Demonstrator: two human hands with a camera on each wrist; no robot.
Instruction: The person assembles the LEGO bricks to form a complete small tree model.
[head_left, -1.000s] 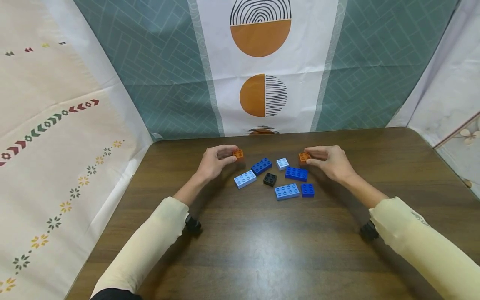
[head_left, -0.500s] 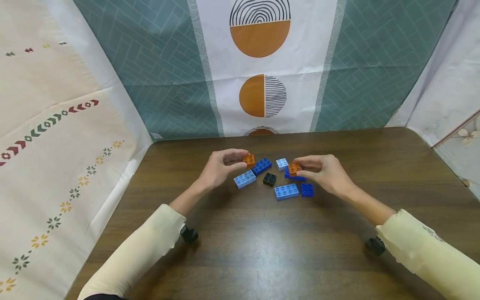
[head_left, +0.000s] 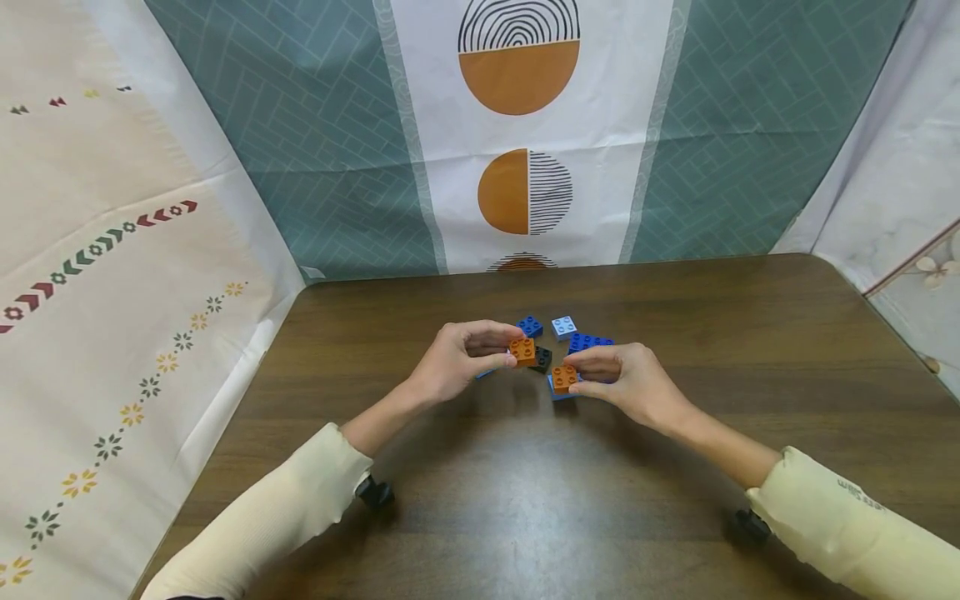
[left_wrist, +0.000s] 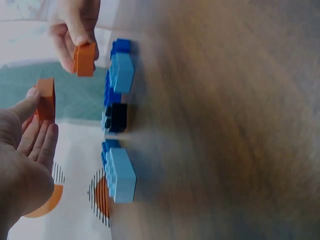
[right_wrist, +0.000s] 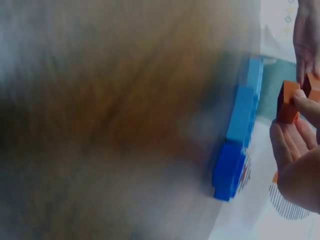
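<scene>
Brown wood-grain table (head_left: pixel 480 525): left hand (head_left: pixel 459 360), forearm (head_left: pixel 382 418) toward 8 o'clock, pinches square orange plastic brick (head_left: pixel 522 352); right hand (head_left: pixel 628 382), toward 4, pinches matching brick (head_left: pixel 564 379).

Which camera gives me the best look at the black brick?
The left wrist view, where the black brick shows its near side uncovered. The head view shows it partly hidden behind an orange brick; the right wrist view doesn't show it.

Nr frame ctr, L brick (head_left: pixel 522 351) is held by L hand (head_left: pixel 457 362), & R brick (head_left: pixel 564 379), slightly lower, by R hand (head_left: pixel 632 382), both above table (head_left: pixel 480 517). Loose bricks (head_left: pixel 591 342) are spread on table btwn, below & behind hands; cloth (head_left: pixel 607 125) is hung behind table, across upper frame.
</scene>
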